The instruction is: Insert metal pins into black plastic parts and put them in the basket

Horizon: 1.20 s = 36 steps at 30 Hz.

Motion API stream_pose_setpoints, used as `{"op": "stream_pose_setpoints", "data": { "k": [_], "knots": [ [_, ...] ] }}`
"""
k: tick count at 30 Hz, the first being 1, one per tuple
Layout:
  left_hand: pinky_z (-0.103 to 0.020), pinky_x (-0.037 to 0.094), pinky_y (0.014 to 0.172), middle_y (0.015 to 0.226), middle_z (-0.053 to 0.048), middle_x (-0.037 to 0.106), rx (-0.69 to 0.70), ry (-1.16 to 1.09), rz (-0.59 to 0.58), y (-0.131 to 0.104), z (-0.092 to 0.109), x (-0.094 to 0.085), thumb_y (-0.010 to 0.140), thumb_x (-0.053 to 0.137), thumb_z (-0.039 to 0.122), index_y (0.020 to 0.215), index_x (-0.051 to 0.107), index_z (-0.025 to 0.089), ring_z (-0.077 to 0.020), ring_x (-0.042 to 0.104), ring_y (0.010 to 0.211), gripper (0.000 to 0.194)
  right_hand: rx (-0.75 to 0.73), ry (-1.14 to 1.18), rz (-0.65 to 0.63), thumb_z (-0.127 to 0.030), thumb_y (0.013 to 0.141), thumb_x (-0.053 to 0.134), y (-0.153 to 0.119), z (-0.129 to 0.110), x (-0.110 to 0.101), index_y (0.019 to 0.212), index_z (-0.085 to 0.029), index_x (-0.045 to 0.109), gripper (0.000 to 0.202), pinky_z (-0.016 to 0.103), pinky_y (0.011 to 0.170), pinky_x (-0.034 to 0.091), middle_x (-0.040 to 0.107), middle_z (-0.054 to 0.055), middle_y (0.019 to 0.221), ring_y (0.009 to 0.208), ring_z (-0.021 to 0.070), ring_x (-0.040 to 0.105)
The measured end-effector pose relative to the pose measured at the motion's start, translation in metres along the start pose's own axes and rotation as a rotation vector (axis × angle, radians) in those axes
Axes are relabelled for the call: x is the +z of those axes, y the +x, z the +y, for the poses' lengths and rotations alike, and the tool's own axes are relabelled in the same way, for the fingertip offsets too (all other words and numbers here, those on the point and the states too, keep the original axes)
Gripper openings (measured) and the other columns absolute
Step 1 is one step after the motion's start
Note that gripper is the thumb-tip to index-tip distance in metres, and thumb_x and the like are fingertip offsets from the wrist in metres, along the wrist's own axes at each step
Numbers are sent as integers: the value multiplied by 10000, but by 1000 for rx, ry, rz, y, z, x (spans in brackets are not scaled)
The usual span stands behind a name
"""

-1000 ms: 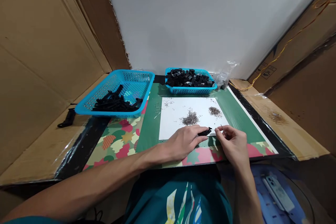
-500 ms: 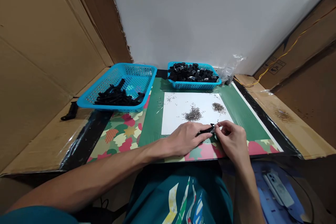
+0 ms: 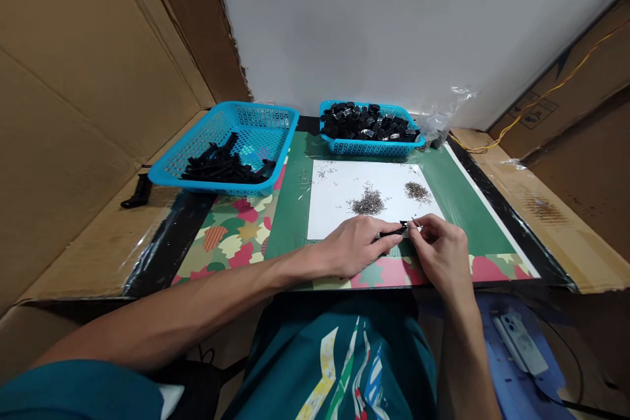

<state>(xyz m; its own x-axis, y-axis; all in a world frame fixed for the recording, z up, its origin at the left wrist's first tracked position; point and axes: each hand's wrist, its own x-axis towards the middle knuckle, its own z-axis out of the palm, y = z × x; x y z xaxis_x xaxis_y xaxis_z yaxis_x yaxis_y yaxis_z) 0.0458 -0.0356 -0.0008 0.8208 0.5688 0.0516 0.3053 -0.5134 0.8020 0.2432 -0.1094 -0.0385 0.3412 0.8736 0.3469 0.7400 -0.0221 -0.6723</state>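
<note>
My left hand (image 3: 355,244) grips a small black plastic part (image 3: 392,231) between thumb and fingers, just over the front edge of the white sheet (image 3: 329,223). At the part's right end, my right hand (image 3: 440,243) is closed in a pinch. A thin metal piece (image 3: 414,219) pokes out from its fingertips, too small to tell its kind. Beyond the hands, a larger pile of tiny metal pieces (image 3: 368,202) and a smaller pile of similar pieces (image 3: 417,191) lie on the sheet.
A blue basket (image 3: 162,174) at the left holds long black parts (image 3: 224,164). Another blue basket (image 3: 367,147), at the back, is heaped with black pieces (image 3: 367,121). Beside it is a clear plastic bag (image 3: 438,125). One black part (image 3: 138,190) lies far left. A phone (image 3: 520,341) rests low at the right.
The whole view has shifted slightly, so the table appears a little higher and to the right. Both hands stay together at the black part, with only slight finger movement.
</note>
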Motion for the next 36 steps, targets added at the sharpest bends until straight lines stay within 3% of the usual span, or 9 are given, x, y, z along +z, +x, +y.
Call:
{"op": "stream_pose_setpoints", "data": {
  "k": [6, 11, 18, 22, 26, 30, 33, 36],
  "knots": [
    [-269, 438, 706, 973, -51, 803, 19, 8, -13, 1, -2, 0, 1092, 494, 381, 1298, 762, 192, -194, 678, 787, 387, -19, -17, -25, -443, 966, 629, -1, 0, -1, 787, -211, 687, 299, 279, 570, 320, 537, -42, 544, 521, 147, 461],
    [-284, 495, 812, 1093, -72, 810, 42, 12, 3, 1, -3, 0, 1081, 515, 372, 1221, 783, 210, -235, 735, 944, 343, -23, -33, -54, -458, 977, 617, -2, 0, -1, 802, -213, 704, 314, 290, 591, 330, 612, -12, 584, 553, 165, 517],
    [-306, 516, 862, 1264, -74, 791, 41, 34, -7, -1, -3, 0, 1088, 504, 384, 1403, 716, 237, -256, 750, 1052, 407, 19, 81, -94, -477, 940, 652, -2, -1, -6, 782, -184, 780, 357, 287, 567, 366, 633, -1, 567, 523, 154, 515],
    [-319, 535, 911, 1366, -70, 758, 35, -9, 23, -2, -2, 1, 1075, 534, 376, 1438, 698, 237, -262, 746, 1144, 422, 54, 23, -84, -558, 944, 643, -5, 1, -11, 934, -158, 838, 445, 298, 563, 399, 652, 11, 582, 525, 173, 551],
    [-366, 536, 1027, 1443, -100, 707, 7, -4, 32, -3, -2, 2, 1056, 556, 358, 1434, 699, 183, -292, 711, 1266, 441, 12, -9, 25, -535, 997, 600, -6, 5, -18, 1080, -156, 828, 449, 320, 603, 458, 727, 53, 711, 590, 203, 613],
    [-375, 536, 1025, 1433, -107, 714, 24, 30, 39, -3, -3, 5, 1057, 554, 359, 1423, 702, 181, -301, 712, 1260, 433, -226, -20, 120, -411, 1077, 515, -2, 6, -21, 1162, -204, 801, 363, 378, 833, 533, 774, 118, 1040, 936, 265, 703],
    [-347, 539, 948, 1345, -100, 765, 53, 49, 45, -4, -5, 6, 1069, 533, 364, 1395, 713, 199, -287, 745, 1165, 407, -323, -104, 175, -397, 1063, 566, -1, 7, -19, 997, -210, 814, 317, 402, 871, 539, 783, 122, 1017, 971, 287, 716],
    [-342, 531, 945, 1291, -96, 785, 59, 62, 52, -5, -5, 6, 1069, 534, 369, 1344, 731, 204, -286, 742, 1160, 377, -222, -43, 244, -398, 1024, 664, -5, 7, -16, 926, -208, 798, 252, 365, 807, 562, 806, 91, 915, 843, 262, 764]
  ]
}}
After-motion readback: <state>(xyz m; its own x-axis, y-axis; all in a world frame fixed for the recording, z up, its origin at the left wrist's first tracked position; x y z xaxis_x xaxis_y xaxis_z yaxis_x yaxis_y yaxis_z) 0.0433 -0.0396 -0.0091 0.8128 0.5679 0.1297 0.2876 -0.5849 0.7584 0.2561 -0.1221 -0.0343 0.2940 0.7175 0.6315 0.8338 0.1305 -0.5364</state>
